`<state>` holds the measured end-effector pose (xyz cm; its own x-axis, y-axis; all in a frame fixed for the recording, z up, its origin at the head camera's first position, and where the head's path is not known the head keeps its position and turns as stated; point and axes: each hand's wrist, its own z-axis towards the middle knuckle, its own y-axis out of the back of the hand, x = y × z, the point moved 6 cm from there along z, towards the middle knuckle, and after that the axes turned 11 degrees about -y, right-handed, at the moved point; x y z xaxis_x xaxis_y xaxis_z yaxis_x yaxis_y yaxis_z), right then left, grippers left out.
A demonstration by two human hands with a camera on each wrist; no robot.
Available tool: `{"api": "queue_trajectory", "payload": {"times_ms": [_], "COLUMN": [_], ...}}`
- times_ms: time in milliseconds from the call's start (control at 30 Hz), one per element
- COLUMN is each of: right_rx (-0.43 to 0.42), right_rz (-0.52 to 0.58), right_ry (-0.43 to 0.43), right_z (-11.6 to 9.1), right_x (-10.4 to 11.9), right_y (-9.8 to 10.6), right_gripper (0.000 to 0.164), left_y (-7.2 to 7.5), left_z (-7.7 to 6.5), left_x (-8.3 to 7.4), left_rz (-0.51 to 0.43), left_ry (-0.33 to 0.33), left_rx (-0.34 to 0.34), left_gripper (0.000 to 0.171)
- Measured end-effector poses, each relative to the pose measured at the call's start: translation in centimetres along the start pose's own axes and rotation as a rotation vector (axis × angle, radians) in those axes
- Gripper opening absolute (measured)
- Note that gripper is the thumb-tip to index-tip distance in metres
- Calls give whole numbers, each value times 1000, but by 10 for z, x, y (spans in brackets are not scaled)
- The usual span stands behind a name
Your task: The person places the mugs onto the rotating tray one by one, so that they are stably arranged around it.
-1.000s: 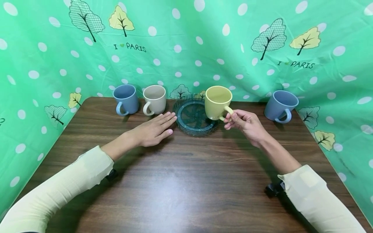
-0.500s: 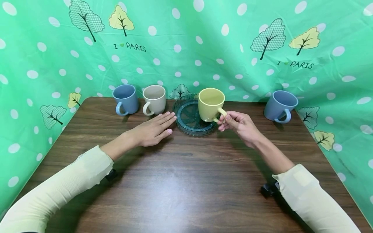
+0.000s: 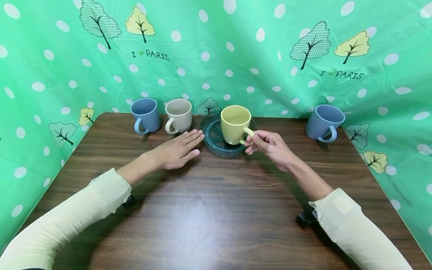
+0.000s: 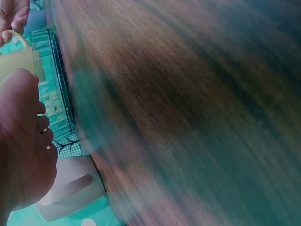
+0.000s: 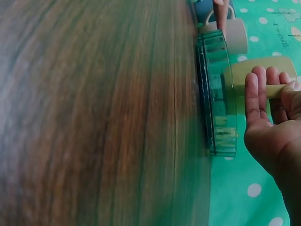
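My right hand (image 3: 270, 148) pinches the handle of a yellow mug (image 3: 233, 125), which is upright over the round, dark teal glass dish (image 3: 210, 140). In the right wrist view the base of the yellow mug (image 5: 237, 87) overlaps the clear ribbed wall of the dish (image 5: 221, 136). My left hand (image 3: 177, 150) lies flat with straight fingers, its fingertips right at the dish's left rim. Just behind that hand a white mug (image 3: 180, 114) stands upright, handle toward the front left.
A blue mug (image 3: 148, 116) stands left of the white one, and another blue mug (image 3: 322, 122) is at the back right of the brown wooden table (image 3: 189, 217). A green patterned cloth (image 3: 216, 48) hangs behind the table's far edge.
The right hand has carried the yellow mug leftward and slightly lower, from the dish's right side to over its middle. My left hand stays in place.
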<state>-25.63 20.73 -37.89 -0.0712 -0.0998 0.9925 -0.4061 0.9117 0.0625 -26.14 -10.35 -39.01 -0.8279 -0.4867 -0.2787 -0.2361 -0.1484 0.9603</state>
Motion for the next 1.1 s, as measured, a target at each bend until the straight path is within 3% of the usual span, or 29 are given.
{"api": "queue_trajectory", "payload": {"times_ms": [833,1100], "right_rx": [67,90], "right_rz": [-54,-44], "right_ry": [-46,-54], "right_z": [10,13], "right_x": [-6,-6], "right_y": [-28,-35], "right_gripper": [23,34], "left_y": [1,1], "left_z": [-1,0], "left_x": [-2,-3], "left_rz": [-10,-8], "left_ry": [8,4], "left_rx": [3,-6], "left_gripper": [67,67]}}
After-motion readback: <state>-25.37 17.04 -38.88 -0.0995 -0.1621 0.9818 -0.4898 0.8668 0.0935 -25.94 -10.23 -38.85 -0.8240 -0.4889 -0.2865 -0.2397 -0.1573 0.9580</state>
